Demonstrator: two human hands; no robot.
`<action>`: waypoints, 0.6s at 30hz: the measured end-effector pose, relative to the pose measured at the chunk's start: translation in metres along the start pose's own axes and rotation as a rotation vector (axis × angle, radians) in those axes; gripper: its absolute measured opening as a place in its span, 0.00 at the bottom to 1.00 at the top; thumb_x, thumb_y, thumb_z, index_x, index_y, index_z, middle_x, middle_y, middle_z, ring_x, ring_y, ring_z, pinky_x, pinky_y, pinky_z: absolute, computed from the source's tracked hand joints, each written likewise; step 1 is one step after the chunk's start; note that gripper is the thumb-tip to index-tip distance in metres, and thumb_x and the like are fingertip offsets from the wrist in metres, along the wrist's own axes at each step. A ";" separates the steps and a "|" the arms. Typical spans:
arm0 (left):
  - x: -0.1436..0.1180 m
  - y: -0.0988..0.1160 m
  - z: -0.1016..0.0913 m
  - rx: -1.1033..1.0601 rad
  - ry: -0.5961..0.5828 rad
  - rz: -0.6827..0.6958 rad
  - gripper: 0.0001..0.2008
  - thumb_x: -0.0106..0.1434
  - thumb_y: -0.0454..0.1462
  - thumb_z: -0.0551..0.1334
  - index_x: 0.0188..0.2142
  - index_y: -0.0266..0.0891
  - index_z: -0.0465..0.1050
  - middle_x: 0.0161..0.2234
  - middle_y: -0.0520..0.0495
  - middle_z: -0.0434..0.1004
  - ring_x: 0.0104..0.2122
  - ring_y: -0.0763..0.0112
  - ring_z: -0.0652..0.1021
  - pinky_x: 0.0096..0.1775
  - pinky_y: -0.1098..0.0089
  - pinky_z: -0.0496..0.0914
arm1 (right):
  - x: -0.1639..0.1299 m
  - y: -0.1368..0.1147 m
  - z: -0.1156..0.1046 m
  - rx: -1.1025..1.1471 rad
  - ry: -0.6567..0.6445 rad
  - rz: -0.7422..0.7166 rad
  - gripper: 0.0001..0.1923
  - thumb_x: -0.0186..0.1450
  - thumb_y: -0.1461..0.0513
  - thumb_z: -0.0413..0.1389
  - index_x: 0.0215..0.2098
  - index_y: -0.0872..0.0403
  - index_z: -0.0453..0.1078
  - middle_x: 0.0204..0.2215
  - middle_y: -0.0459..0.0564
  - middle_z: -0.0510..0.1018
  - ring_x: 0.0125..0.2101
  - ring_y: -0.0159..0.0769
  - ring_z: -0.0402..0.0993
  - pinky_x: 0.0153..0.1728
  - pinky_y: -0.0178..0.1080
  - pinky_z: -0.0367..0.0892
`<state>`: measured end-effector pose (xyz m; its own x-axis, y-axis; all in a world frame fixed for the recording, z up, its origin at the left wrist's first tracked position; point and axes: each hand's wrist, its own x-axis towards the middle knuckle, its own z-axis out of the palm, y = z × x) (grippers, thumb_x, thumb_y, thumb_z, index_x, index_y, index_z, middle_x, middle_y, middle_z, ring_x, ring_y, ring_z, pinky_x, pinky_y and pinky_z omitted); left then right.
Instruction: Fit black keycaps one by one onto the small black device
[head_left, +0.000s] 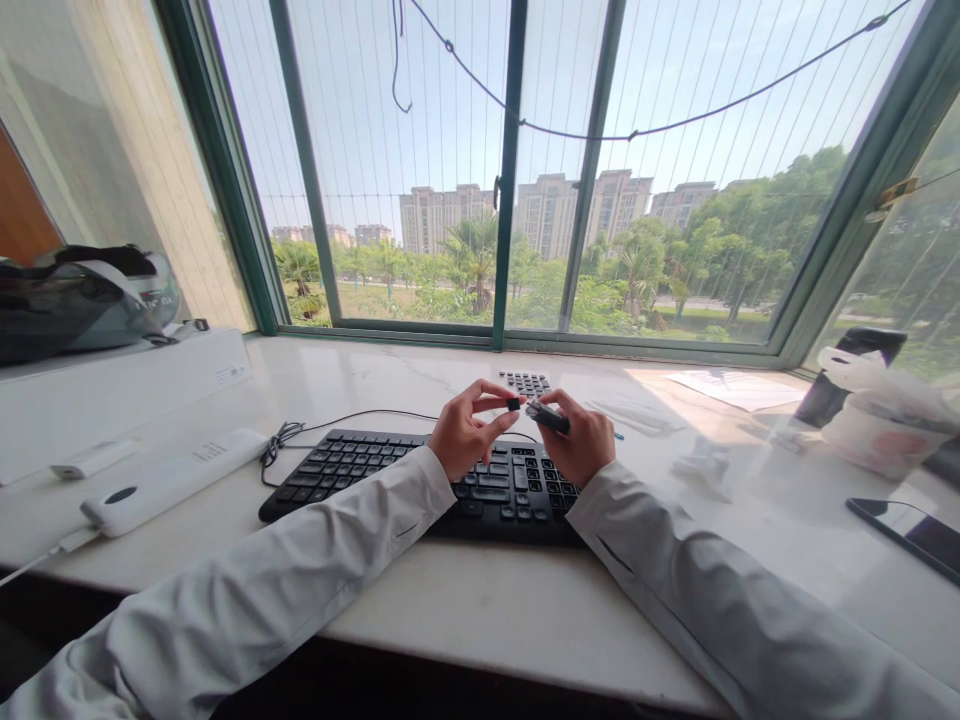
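Note:
Above the black keyboard (360, 462), my left hand (471, 425) pinches a small black keycap (514, 404) between thumb and fingers. My right hand (581, 437) is closed around a dark, brush-like tool (551, 416). Its pale grey tip points at the keycap, close to it; whether they touch I cannot tell. A thin blue end shows beyond my right hand. At the keyboard's right side, several key positions look bare of caps, partly hidden by my right hand. Loose black keycaps (527, 383) lie in rows behind my hands.
A white power strip (176, 482) and coiled black cable (279, 440) lie left of the keyboard. Crumpled tissue (703, 468), a paper sheet (739, 388), a bagged tub (885, 432) and a phone (911, 532) are on the right. A window (499, 250) rises behind the white counter (480, 600).

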<state>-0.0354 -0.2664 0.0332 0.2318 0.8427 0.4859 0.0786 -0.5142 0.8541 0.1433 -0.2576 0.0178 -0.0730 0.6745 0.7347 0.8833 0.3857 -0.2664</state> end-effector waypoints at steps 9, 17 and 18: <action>0.002 0.001 0.001 -0.125 -0.016 -0.015 0.17 0.57 0.42 0.66 0.41 0.37 0.64 0.48 0.40 0.76 0.10 0.88 0.66 0.10 0.81 0.61 | 0.000 0.001 0.000 -0.002 0.014 -0.008 0.09 0.62 0.55 0.53 0.38 0.48 0.71 0.19 0.43 0.77 0.23 0.38 0.74 0.25 0.34 0.52; 0.003 -0.001 0.002 -0.164 -0.023 -0.018 0.15 0.58 0.41 0.65 0.41 0.36 0.65 0.48 0.40 0.76 0.10 0.88 0.65 0.10 0.80 0.60 | -0.001 0.000 -0.002 0.029 0.021 -0.038 0.08 0.60 0.58 0.53 0.37 0.48 0.71 0.19 0.43 0.77 0.22 0.37 0.74 0.25 0.34 0.52; 0.003 -0.001 0.002 -0.168 -0.021 -0.015 0.15 0.58 0.40 0.65 0.40 0.36 0.65 0.48 0.40 0.76 0.09 0.88 0.65 0.09 0.80 0.60 | -0.001 0.000 -0.002 0.030 0.024 -0.043 0.09 0.59 0.58 0.54 0.37 0.48 0.71 0.19 0.43 0.77 0.22 0.37 0.74 0.25 0.34 0.52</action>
<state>-0.0329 -0.2637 0.0335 0.2523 0.8454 0.4707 -0.0804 -0.4665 0.8809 0.1443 -0.2590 0.0183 -0.0989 0.6416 0.7606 0.8653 0.4329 -0.2526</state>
